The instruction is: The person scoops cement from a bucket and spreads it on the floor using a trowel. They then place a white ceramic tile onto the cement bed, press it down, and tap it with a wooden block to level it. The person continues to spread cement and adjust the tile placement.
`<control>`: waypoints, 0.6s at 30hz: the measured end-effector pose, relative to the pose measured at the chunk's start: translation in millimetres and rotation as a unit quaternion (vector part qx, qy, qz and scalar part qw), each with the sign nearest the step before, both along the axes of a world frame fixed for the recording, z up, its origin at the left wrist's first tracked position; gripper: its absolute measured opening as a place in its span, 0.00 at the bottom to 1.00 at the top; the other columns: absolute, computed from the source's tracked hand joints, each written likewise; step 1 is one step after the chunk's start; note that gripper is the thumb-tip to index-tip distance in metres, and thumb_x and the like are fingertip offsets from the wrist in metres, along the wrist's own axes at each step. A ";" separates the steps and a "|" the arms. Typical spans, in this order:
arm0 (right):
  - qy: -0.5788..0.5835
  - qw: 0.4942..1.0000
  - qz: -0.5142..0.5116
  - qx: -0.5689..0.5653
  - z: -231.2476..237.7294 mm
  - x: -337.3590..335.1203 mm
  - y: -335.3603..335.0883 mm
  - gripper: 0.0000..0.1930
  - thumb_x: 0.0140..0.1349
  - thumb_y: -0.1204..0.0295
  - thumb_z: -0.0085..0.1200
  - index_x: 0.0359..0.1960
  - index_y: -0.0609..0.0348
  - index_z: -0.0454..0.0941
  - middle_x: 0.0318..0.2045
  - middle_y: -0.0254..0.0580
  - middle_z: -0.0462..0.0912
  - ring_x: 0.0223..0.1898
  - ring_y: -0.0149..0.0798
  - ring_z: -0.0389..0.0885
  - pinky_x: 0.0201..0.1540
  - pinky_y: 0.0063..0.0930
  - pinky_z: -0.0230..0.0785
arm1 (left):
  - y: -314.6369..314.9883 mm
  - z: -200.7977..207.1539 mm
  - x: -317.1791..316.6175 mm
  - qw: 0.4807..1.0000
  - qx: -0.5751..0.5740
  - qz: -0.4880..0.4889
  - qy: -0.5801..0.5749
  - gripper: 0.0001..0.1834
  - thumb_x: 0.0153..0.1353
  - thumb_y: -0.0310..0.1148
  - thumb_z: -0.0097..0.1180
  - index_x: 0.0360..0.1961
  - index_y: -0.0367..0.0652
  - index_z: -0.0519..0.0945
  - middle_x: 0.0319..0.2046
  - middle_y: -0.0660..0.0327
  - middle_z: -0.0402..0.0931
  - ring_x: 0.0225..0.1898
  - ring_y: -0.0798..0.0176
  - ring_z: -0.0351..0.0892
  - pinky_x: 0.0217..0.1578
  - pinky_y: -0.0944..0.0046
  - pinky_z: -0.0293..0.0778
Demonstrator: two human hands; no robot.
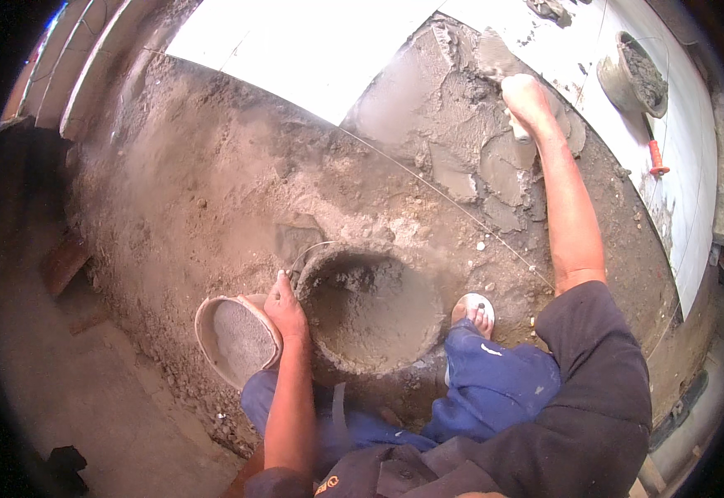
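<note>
My right hand (528, 101) is closed round the pale handle of a trowel (496, 55), its mortar-smeared blade against the far edge of a bed of wet grey mortar (462, 108). My left hand (286, 310) is closed at the left rim of a large round bucket (329, 344), where its thin wire handle (312, 246) rises; the fingers are partly hidden. Wet mortar lines this bucket and lies in its bottom. Just left of that hand, a smaller bucket (204, 336) tilts against my leg, filled with grey powder.
Large white tiles (320, 50) lie beyond the mortar and along the right (677, 191). On the right ones stand a mortar-filled bucket (615, 79) and a red-handled tool (656, 158). A taut string (437, 187) crosses the rough dirt floor (188, 199). My sandalled foot (474, 312) is beside the large bucket.
</note>
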State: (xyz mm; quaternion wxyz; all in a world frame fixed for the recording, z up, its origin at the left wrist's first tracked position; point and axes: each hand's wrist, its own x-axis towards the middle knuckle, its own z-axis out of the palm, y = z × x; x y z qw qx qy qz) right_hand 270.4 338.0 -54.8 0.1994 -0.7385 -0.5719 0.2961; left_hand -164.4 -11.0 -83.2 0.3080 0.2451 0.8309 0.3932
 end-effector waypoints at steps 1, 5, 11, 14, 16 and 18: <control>-0.074 0.997 0.020 0.030 -13.3 19.7 1.9 0.17 0.58 0.66 0.47 0.31 0.70 0.83 0.27 0.62 0.84 0.30 0.53 0.86 0.37 0.43 0.77 | 1.6 -1.8 4.8 1.000 0.006 -0.002 0.000 0.25 0.72 0.44 0.53 0.46 0.26 0.83 0.38 0.55 0.84 0.41 0.66 0.79 0.47 0.65 0.72; -0.151 0.987 0.060 0.023 -41.1 44.3 7.8 0.18 0.58 0.65 0.47 0.32 0.69 0.84 0.32 0.67 0.84 0.40 0.59 0.86 0.45 0.46 0.76 | 4.0 -5.5 6.3 1.000 0.010 -0.010 -0.006 0.25 0.71 0.44 0.53 0.46 0.26 0.83 0.37 0.56 0.84 0.41 0.66 0.78 0.47 0.64 0.72; -0.060 0.997 0.024 -0.030 -23.4 -5.2 12.8 0.18 0.57 0.65 0.48 0.35 0.69 0.84 0.36 0.66 0.84 0.46 0.60 0.84 0.51 0.46 0.75 | 1.7 -6.2 2.7 1.000 0.018 -0.009 0.005 0.25 0.72 0.44 0.52 0.45 0.26 0.83 0.35 0.57 0.84 0.39 0.67 0.77 0.45 0.64 0.72; -0.153 0.981 0.114 0.043 -43.7 7.0 42.4 0.18 0.57 0.65 0.47 0.35 0.69 0.84 0.37 0.66 0.84 0.46 0.60 0.84 0.52 0.46 0.74 | 5.0 -4.4 7.4 1.000 0.018 -0.016 0.001 0.24 0.72 0.43 0.52 0.44 0.26 0.83 0.34 0.58 0.83 0.38 0.67 0.77 0.44 0.64 0.72; -0.196 0.966 0.151 0.074 -42.2 4.9 50.2 0.18 0.59 0.65 0.46 0.35 0.67 0.83 0.38 0.63 0.84 0.46 0.59 0.84 0.52 0.46 0.74 | 7.8 2.9 9.9 1.000 0.008 -0.019 0.003 0.24 0.72 0.43 0.52 0.44 0.26 0.84 0.34 0.58 0.83 0.37 0.67 0.77 0.44 0.64 0.72; -0.210 0.962 0.147 0.089 -32.3 -10.6 54.8 0.18 0.62 0.65 0.43 0.35 0.64 0.83 0.40 0.58 0.84 0.45 0.56 0.83 0.49 0.47 0.74 | 6.6 5.4 8.4 1.000 -0.003 -0.014 0.000 0.24 0.72 0.43 0.52 0.44 0.27 0.84 0.35 0.58 0.83 0.38 0.67 0.77 0.44 0.64 0.72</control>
